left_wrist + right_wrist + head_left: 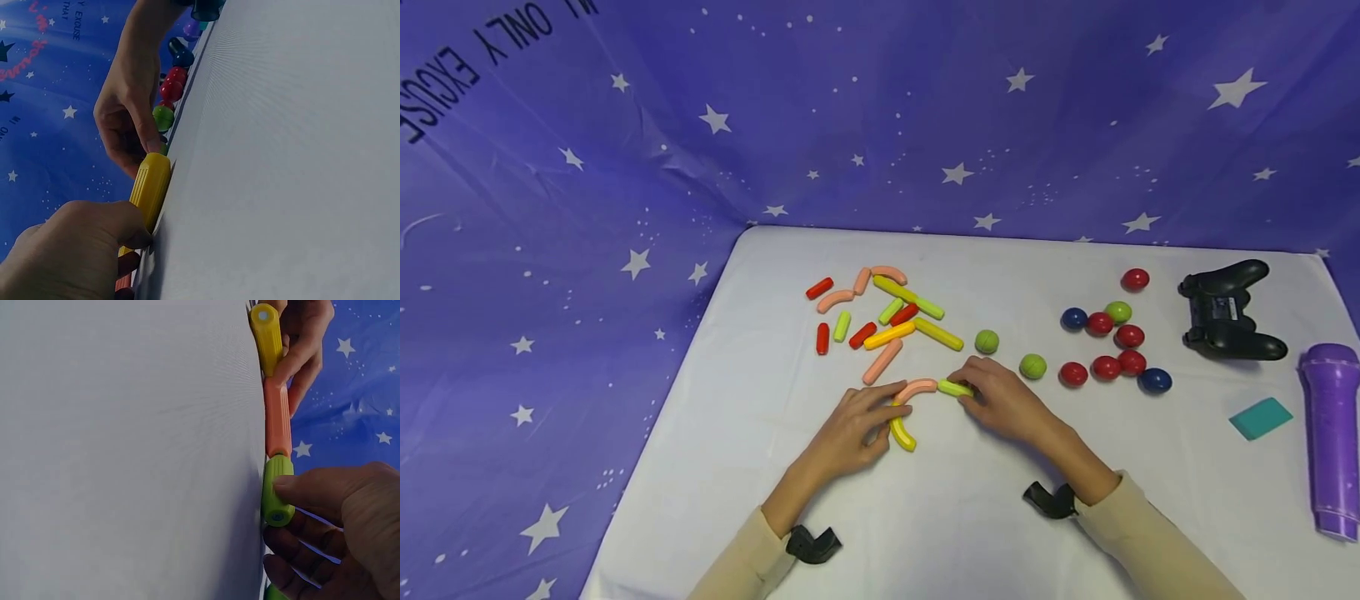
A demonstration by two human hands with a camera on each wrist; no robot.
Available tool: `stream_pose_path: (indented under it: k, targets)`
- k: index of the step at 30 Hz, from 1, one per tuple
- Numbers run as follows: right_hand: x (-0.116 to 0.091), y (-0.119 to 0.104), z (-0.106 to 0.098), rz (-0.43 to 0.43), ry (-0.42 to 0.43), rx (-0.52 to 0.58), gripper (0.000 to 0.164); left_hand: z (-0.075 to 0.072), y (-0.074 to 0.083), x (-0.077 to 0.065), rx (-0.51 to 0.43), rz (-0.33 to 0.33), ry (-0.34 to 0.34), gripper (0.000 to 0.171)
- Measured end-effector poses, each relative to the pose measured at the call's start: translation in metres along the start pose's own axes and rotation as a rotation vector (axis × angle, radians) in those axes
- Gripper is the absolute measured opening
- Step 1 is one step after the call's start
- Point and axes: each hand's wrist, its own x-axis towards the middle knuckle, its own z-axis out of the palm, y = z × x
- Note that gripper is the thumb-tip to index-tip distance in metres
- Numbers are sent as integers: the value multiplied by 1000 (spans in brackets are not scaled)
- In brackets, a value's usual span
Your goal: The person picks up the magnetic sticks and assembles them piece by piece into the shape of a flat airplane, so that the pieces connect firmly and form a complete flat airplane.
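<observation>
On the white table, a curved yellow magnetic rod (902, 437), a curved salmon rod (919, 387) and a short light-green rod (953, 388) form a line end to end. My left hand (850, 432) pinches the yellow rod near its joint with the salmon one, fingertips also touching the salmon rod. My right hand (1006, 402) holds the green rod between thumb and fingers. In the right wrist view the green rod (278, 494) meets the end of the salmon rod (278, 419). The left wrist view shows the yellow rod (150, 187) close up, its far end partly hidden by the left hand.
Several loose rods, such as an orange-yellow one (889, 336), lie beyond the hands. Green ribbed balls (1033, 367) and red balls (1106, 367) are to the right. Farther right are a black game controller (1223, 321), a teal block (1261, 417) and a purple cylinder (1332, 442).
</observation>
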Motion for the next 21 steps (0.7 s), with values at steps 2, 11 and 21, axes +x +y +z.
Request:
stream_pose_path:
  k: [2, 11, 21]
  targets:
    - [1, -1, 0, 0, -3, -3, 28, 0, 0, 0, 7, 8, 2, 40]
    - [-1, 4, -4, 21, -17, 32, 20, 0, 0, 2, 5, 2, 0, 39]
    - [3, 12, -14, 25, -99, -15, 27, 1, 0, 1, -13, -15, -7, 40]
